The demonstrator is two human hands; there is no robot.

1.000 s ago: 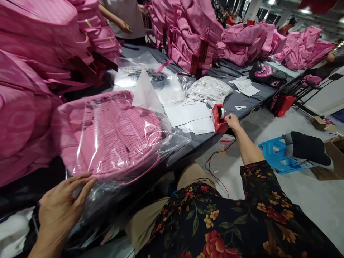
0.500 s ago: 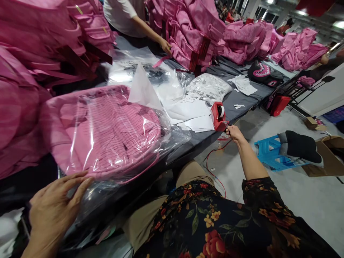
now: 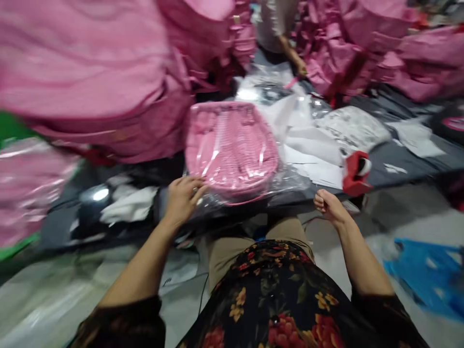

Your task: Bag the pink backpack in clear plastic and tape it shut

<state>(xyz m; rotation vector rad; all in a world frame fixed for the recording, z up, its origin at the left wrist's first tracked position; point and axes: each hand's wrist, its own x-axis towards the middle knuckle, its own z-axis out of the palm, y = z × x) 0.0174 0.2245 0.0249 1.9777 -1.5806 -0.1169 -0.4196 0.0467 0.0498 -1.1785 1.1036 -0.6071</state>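
A pink backpack point(image 3: 235, 150) lies flat inside a clear plastic bag point(image 3: 290, 181) at the table's front edge. At the bag's near left corner is my left hand point(image 3: 183, 198), its fingers and thumb drawn together on the plastic edge. My right hand point(image 3: 329, 205) hovers to the right of the backpack, just off the table edge, with fingers pinched. A thin clear bit of tape seems to show at its fingertips, though blur hides most of it. Beside that hand stands a red tape dispenser point(image 3: 355, 176) with a white roll.
Large pink backpacks point(image 3: 108, 77) are piled at the left and back. White paper sheets point(image 3: 315, 157) and a plastic bag of printed slips point(image 3: 355, 128) lie right of the bagged backpack. Across the table a co-worker's arm point(image 3: 292, 53) reaches in. A blue stool point(image 3: 427, 275) stands on the floor at right.
My right hand has left the tape dispenser and come left toward the bagged backpack. My left hand stays at the bag's edge. The view has swung left.
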